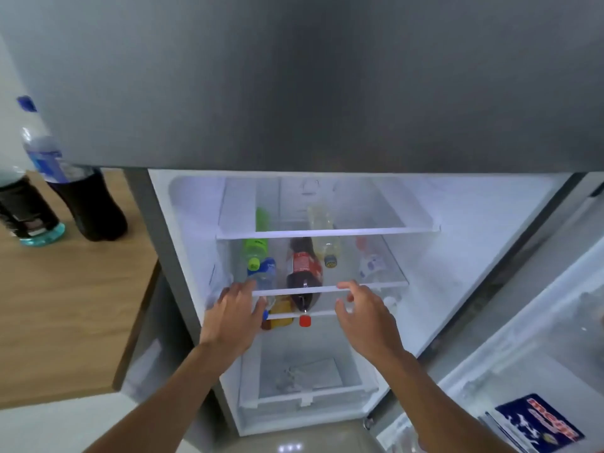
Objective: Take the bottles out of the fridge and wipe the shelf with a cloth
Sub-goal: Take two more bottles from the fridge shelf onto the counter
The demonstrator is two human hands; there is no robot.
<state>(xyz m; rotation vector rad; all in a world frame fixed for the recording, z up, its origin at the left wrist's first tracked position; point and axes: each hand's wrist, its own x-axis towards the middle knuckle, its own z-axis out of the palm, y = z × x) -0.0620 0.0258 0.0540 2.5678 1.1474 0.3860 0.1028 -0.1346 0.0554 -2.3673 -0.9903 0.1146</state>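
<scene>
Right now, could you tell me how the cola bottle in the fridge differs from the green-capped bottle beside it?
The cola bottle holds dark liquid and wears a red label; the green-capped bottle is pale with a lime-green label. The cola bottle's red cap reaches past the lower shelf's front edge; the green-capped bottle's cap stops further back. The cola bottle looks fatter. Both lie on their sides, caps toward the door, and neither hand touches them.

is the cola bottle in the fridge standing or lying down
Lying down. The cola bottle rests on its side on a glass shelf, its red cap pointing out toward the open front.
</scene>
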